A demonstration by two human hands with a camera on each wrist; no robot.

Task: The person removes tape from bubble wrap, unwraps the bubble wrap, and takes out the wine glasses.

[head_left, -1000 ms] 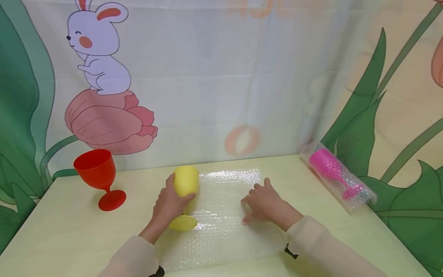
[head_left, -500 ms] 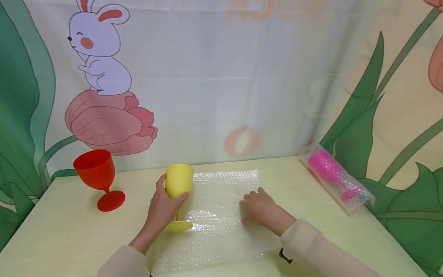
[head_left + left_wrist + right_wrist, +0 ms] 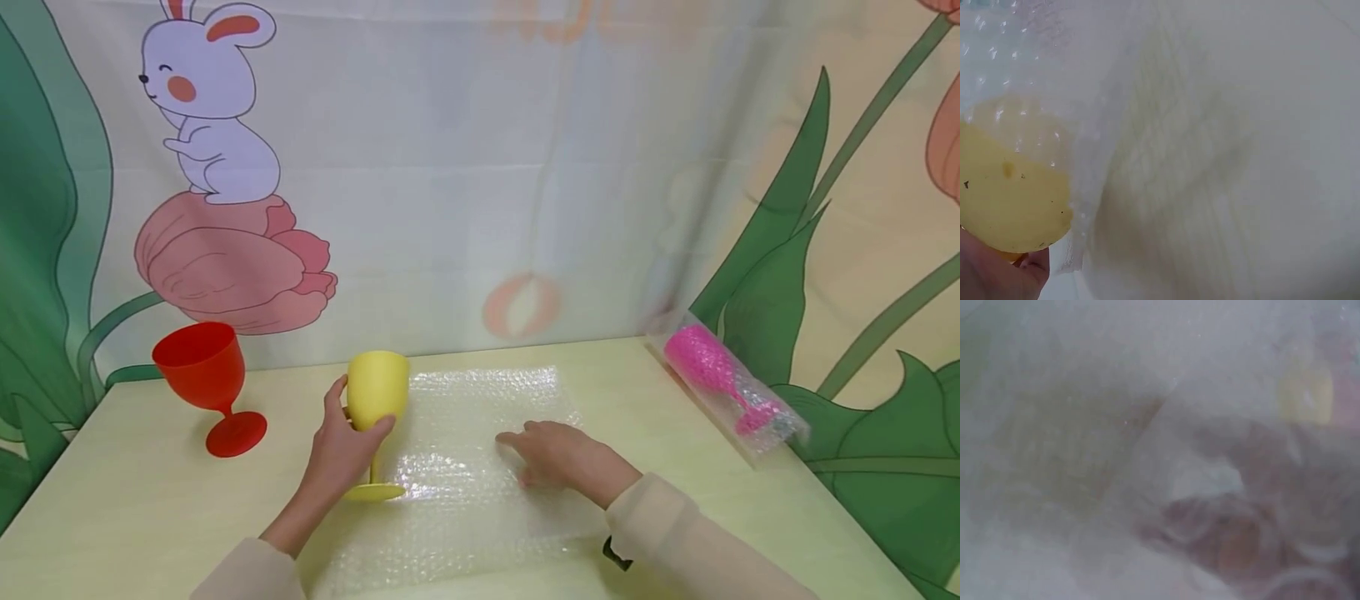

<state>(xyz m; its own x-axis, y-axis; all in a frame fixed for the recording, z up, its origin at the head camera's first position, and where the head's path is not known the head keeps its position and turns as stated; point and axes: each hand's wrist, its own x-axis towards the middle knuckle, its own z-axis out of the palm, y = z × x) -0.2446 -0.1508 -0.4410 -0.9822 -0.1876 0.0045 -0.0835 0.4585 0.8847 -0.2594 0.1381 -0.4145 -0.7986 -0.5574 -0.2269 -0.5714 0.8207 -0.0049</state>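
Observation:
A yellow goblet (image 3: 378, 387) stands upright, tilted little if at all, at the left side of a sheet of clear bubble wrap (image 3: 457, 500). My left hand (image 3: 341, 446) grips its bowl from the left, the thumb across the front. In the left wrist view, bubble wrap covers part of the goblet's round yellow base (image 3: 1016, 194). Over the wrap's right half is my right hand (image 3: 566, 458), index finger extended left and thumb lower, apart from it. The right wrist view is blurred; the right hand's fingers (image 3: 1229, 540) appear through clear film there.
A red goblet (image 3: 202, 362) stands at the table's left. At the right edge lies a pink goblet (image 3: 701, 358) wrapped in bubble wrap. A printed cloth (image 3: 420, 208) hangs behind the pale table (image 3: 135, 517).
The left hand has shifted the yellow goblet left and it stands straighter. My right hand's index finger has swung from pointing away to pointing left.

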